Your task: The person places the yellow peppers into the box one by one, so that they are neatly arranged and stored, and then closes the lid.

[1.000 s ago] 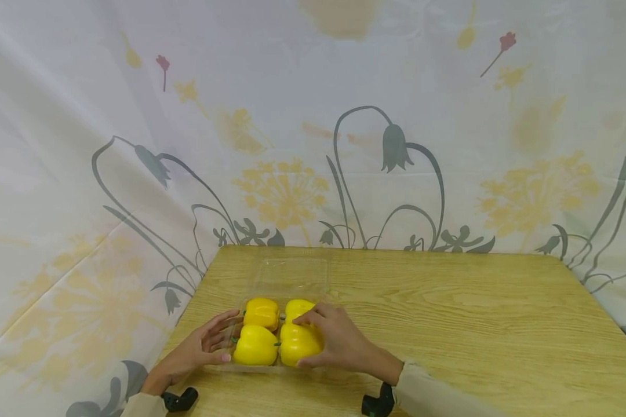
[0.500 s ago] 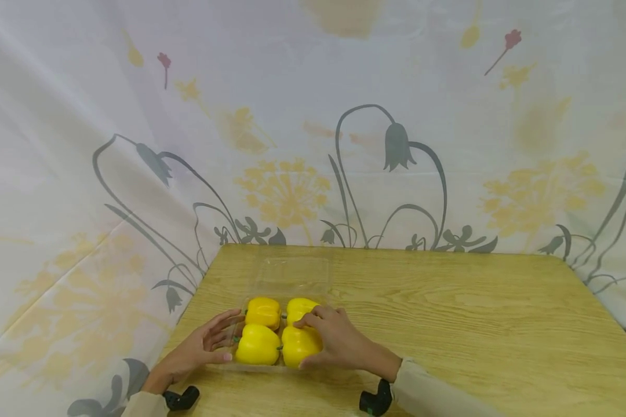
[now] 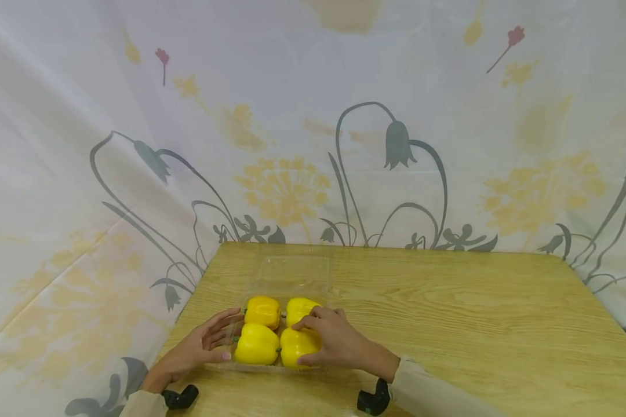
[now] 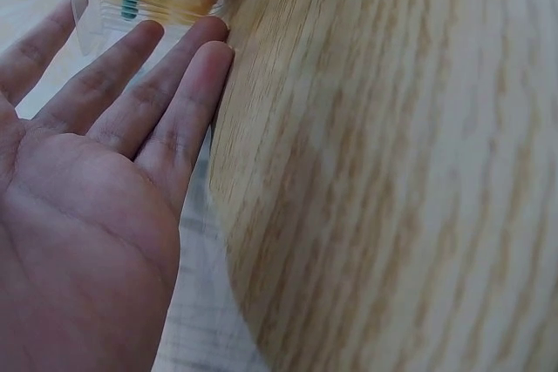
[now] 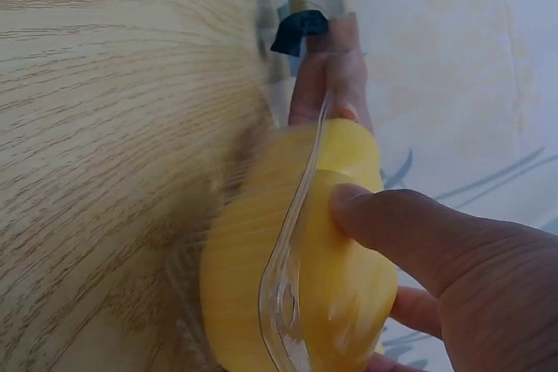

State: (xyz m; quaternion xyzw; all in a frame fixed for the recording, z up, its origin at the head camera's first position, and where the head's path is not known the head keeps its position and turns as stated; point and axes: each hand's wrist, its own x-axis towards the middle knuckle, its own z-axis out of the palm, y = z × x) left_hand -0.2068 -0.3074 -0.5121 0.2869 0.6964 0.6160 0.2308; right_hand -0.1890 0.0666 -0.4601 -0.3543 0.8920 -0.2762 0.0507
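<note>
In the head view several yellow bell peppers sit in two rows in a clear plastic clamshell box, whose lid is folded back away from me. My right hand grips the front right bell pepper, thumb at the near side and fingers over the top. The right wrist view has the thumb pressing this yellow pepper just above the box's clear rim. Along the box's left side, my left hand is spread with extended fingers. Its fingertips reach the ribbed clear wall in the left wrist view.
The box stands near the left edge of a wood-grain table. Behind and to the left hangs a pale cloth printed with flowers. Black wrist mounts stick out below both wrists.
Both hands keep nearly the same pose. The front right bell pepper has tipped slightly, its stem now a little lower beside its left neighbour.
</note>
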